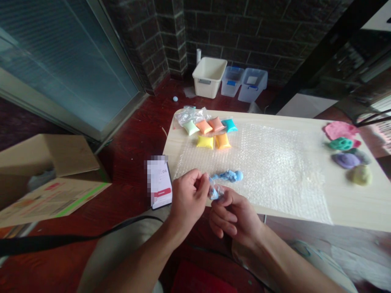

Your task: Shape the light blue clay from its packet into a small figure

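we are at a pale wooden worktop [348, 205] before a dark brick wall [238, 28], over a glossy red-brown floor [137, 150]. at the worktop's near edge, our left hand [189, 195] pinches one side of a clear plastic wrapper [216, 192] smeared with blue modelling clay, thumb against bent forefinger. our right hand [232, 213] grips the wrapper's other side between thumb and forefinger, its remaining fingers loosely curled below. just beyond our fingers, a long blue clay lump [233, 176], rounded at its right end, lies on a bubble wrap sheet [281, 162]. a phone [160, 179], its screen partly blurred out, is near our left hand. farther back, six small pillow-shaped packets, green, orange, teal and yellow, sit in two rows beside a crumpled clear bag [192, 116]. to the far right we see pink clay [339, 130], green clay [340, 143], purple clay [346, 160] and a yellowish lump [361, 175]. beyond the worktop stand a white basket [209, 77] and two clear bins; to our left, a cardboard box [76, 156].
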A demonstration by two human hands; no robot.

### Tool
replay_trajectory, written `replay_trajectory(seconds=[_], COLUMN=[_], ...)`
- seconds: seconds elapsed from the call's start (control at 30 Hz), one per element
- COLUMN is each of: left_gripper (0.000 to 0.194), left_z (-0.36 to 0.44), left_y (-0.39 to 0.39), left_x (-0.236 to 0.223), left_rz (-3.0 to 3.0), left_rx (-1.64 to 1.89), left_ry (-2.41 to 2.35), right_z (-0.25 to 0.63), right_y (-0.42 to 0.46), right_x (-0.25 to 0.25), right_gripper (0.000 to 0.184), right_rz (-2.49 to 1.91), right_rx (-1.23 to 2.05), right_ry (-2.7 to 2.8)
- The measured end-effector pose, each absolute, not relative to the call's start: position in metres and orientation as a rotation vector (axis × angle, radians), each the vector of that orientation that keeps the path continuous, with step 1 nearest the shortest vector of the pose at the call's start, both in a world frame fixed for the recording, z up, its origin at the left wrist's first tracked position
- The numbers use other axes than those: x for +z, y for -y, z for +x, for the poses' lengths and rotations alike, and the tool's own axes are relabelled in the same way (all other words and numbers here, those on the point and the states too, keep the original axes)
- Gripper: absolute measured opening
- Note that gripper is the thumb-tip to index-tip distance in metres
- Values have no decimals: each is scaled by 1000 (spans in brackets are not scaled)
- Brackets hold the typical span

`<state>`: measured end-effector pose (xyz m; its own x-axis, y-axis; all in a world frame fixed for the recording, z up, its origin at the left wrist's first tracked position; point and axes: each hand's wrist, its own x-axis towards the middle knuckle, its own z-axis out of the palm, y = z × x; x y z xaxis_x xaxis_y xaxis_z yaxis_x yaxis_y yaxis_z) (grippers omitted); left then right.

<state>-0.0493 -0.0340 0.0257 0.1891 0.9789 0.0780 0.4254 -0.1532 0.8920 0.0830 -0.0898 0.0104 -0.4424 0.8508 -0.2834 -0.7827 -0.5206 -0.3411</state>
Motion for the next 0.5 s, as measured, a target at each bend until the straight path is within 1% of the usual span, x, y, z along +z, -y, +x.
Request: replay_trajectory(seconds=[0.2,0.33,0.4,0.47,0.5], left_gripper=[43,44,44,44,44], left_z=[-51,-54,-55,-56,-56], left_y=[33,29,28,29,30], left_x=[24,26,27,27,27], left_rz=[1703,1654,1621,1617,1636], left_rx=[940,964,980,998,1007], left_ry=[-1335,-1362,-1371,-1367,-1367], right_z=[84,84,85,87,89], right_y=[90,90,90,90,89], right_x=[14,17,17,16,16], right_gripper=[25,20,24,30,30], right_rz=[-513,-657,-719,-737,-726], right_rx=[2071,1923,1855,1868,1895], right_ry=[227,261,324,379,390])
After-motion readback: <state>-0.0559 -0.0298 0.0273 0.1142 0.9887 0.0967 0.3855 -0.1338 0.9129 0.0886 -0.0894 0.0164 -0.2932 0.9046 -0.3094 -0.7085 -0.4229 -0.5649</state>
